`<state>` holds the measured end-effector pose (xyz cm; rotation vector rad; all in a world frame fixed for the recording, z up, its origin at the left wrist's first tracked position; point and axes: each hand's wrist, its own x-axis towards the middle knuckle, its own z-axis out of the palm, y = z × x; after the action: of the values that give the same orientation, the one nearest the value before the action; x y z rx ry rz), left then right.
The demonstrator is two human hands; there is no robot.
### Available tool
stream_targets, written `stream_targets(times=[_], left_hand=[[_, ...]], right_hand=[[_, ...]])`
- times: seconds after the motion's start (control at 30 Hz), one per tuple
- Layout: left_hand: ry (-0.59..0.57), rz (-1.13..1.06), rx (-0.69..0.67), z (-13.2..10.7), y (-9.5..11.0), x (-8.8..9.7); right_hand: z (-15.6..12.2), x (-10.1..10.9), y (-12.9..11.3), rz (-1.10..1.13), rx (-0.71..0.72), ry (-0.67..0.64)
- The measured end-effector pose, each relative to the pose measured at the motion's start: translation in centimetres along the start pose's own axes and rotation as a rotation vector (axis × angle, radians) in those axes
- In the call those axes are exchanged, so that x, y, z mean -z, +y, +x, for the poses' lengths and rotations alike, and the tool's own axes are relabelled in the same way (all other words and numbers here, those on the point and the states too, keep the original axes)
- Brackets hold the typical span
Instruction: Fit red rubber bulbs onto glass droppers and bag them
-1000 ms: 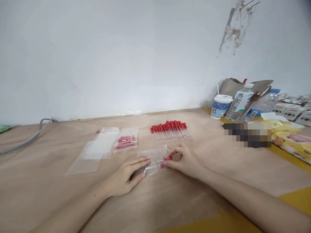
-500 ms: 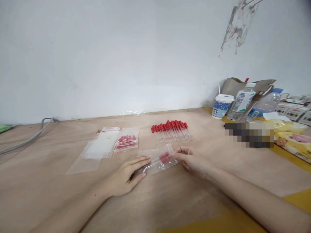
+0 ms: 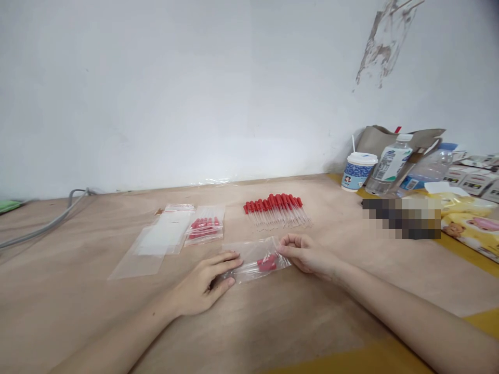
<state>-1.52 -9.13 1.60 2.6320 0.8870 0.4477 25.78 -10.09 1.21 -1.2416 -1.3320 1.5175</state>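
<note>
A clear plastic zip bag (image 3: 249, 270) lies in front of me with a few red-bulbed droppers (image 3: 266, 263) inside, their thin tubes pointing left. My left hand (image 3: 206, 280) rests on the bag's left end, fingers stretched and thumb apart, pressing it to the table. My right hand (image 3: 306, 253) pinches the bag's right edge between thumb and fingers. Beyond them lies a row of loose red-bulbed droppers (image 3: 275, 208), tubes toward me. To the left is a filled bag of droppers (image 3: 205, 226), beside flat clear bags (image 3: 136, 259) overlapping each other.
At the right back stand a paper cup (image 3: 357, 171) with a straw, a bottle (image 3: 392, 163) and a second, blue-capped bottle (image 3: 432, 166). Yellow packaging (image 3: 470, 228) and small boxes lie at the far right. A grey cable (image 3: 47, 228) runs along the left.
The droppers inside the bag have shifted slightly toward me, and their red bulbs now lie closer together. My right hand still pinches the bag's edge; my left hand has stayed in place.
</note>
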Motion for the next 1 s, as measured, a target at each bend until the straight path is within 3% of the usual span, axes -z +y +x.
stream_targets(times=[0.17, 0.4, 0.57, 0.8, 1.0], left_hand=[[0.005, -0.016, -0.007, -0.1, -0.2, 0.0], [-0.093, 0.013, -0.026, 0.0, -0.1, 0.4], [-0.068, 0.004, -0.029, 0.0, 0.0, 0.5], [-0.059, -0.008, -0.018, -0.1, -0.2, 0.2], [-0.075, 0.007, -0.005, 0.1, -0.1, 0.3]], right_hand=[[0.5, 1.3, 0.1, -0.197, 0.012, 0.142], [3.6, 6.0, -0.8, -0.742, 0.258, 0.509], [7.2, 6.3, -2.9, -0.901, 0.200, 0.726], [10.2, 4.4, -3.8, -0.881, 0.020, 0.781], [10.8, 4.4, -4.1, -0.834, 0.012, 0.764]])
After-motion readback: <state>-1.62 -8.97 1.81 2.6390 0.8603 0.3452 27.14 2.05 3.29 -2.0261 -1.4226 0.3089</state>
